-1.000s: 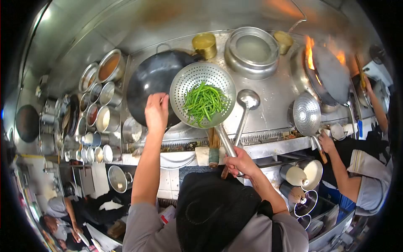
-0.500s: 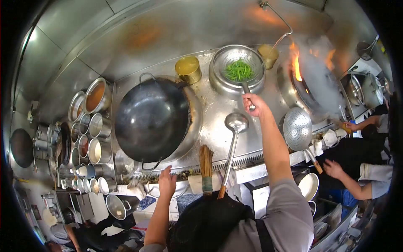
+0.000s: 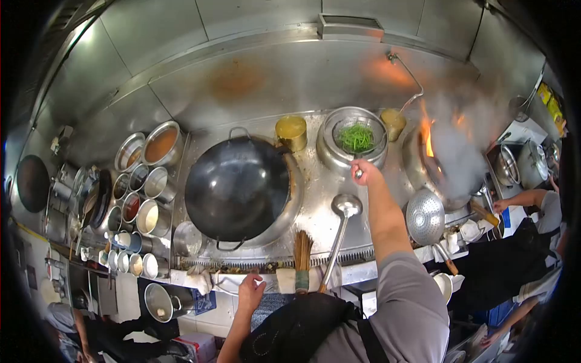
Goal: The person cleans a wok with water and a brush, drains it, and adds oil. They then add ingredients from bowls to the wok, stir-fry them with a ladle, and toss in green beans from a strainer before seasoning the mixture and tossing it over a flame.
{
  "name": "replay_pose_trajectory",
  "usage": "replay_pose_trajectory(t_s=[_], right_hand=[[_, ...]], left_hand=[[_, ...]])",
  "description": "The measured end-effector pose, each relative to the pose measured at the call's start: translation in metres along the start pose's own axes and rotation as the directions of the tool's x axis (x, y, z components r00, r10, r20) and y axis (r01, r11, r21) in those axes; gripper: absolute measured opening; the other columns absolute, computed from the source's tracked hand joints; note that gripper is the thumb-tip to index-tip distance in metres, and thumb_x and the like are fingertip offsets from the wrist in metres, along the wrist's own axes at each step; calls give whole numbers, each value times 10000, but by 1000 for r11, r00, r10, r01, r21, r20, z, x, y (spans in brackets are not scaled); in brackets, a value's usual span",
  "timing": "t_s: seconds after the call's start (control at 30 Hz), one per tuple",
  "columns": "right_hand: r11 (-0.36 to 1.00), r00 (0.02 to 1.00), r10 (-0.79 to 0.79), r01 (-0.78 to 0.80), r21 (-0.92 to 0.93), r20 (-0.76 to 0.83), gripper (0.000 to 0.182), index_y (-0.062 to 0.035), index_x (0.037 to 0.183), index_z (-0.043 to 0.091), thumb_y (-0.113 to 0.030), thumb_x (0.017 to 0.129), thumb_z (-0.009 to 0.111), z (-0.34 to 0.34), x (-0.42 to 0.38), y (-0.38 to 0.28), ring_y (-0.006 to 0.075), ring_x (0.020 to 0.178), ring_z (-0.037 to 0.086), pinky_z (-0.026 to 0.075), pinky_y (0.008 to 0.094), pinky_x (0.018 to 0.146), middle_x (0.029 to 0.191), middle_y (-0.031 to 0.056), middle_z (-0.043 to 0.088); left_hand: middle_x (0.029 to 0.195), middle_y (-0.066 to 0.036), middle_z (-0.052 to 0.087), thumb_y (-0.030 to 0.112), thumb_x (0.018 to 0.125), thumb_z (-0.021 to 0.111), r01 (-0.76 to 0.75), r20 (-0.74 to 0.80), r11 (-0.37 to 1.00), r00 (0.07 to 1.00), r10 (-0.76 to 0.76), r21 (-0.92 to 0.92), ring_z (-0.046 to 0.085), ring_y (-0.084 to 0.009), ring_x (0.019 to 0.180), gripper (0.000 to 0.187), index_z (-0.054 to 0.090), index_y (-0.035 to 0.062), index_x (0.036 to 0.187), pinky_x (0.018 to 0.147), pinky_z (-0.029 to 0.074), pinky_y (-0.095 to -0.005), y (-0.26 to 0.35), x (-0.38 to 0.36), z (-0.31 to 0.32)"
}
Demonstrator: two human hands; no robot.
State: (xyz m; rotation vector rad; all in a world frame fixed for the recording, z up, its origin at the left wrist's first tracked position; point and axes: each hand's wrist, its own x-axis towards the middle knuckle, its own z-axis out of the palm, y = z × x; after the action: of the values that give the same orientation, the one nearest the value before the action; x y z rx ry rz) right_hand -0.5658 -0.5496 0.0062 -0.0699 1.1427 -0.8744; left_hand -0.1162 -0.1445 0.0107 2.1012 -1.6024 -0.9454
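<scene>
My right hand [image 3: 367, 173] is closed around the handle of a perforated strainer [image 3: 344, 123]. Cut green vegetables [image 3: 356, 138] lie in the strainer, which rests over a round metal pot [image 3: 327, 155]. My left hand [image 3: 250, 291] hangs at the front edge of the range, fingers loosely bent and apart, holding nothing. Between my arms a ladle [image 3: 346, 207] lies on the steel top, its handle toward me. Beside it stands a bristle brush [image 3: 302, 257]. A large black wok [image 3: 236, 187] with two loop handles sits on the left burner.
Flames [image 3: 427, 136] and smoke rise from the right burner. A perforated skimmer [image 3: 425, 216] leans near it, close to a co-worker's hand [image 3: 501, 206]. Brass-coloured tins [image 3: 292, 133] stand at the back. Metal seasoning containers [image 3: 148, 215] crowd the left side.
The camera view has tilted up, showing more of the back wall. My right hand still grips the strainer over the pot. My left hand has drawn back a little from the wok's near handle.
</scene>
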Motion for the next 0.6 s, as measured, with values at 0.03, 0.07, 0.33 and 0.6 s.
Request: replay_pose_trajectory(t_s=[0.03,0.07,0.33,0.6], right_hand=[[996,999,31,-33,85,25,254,-132,707,475,-110,922,609,2,-3,3,78,457,455,421,248,451,536,-48,462],[999,997,-5,1,39,81,211,-124,720,489,-74,903,582,0,-10,3,83,475,449,415,242,470,552,-40,461],[976,950,-175,201,-78,257,323,-158,604,422,-118,877,589,-8,-14,36,96,466,376,356,245,451,526,-45,403],[956,962,-55,128,-264,266,298,-149,649,476,-152,912,616,70,-147,84,80,417,373,333,239,403,512,-53,398]], left_hand=[[912,-136,677,111,761,784,12,5,1000,1000,-12,3,668,-261,793,375,645,30,1100,722,538,-369,-7,-11,-1],[897,-131,680,110,774,773,-28,-38,993,999,24,-112,672,-258,785,372,643,29,1113,720,541,-367,-14,-17,0],[1062,-184,662,109,806,758,-172,-217,966,968,129,-193,657,-307,981,393,633,13,1166,861,525,-399,-37,-36,-12],[1194,-176,601,84,808,762,-237,-277,955,943,183,-179,618,-275,1098,481,572,16,1246,743,586,-346,-30,-20,-15]])
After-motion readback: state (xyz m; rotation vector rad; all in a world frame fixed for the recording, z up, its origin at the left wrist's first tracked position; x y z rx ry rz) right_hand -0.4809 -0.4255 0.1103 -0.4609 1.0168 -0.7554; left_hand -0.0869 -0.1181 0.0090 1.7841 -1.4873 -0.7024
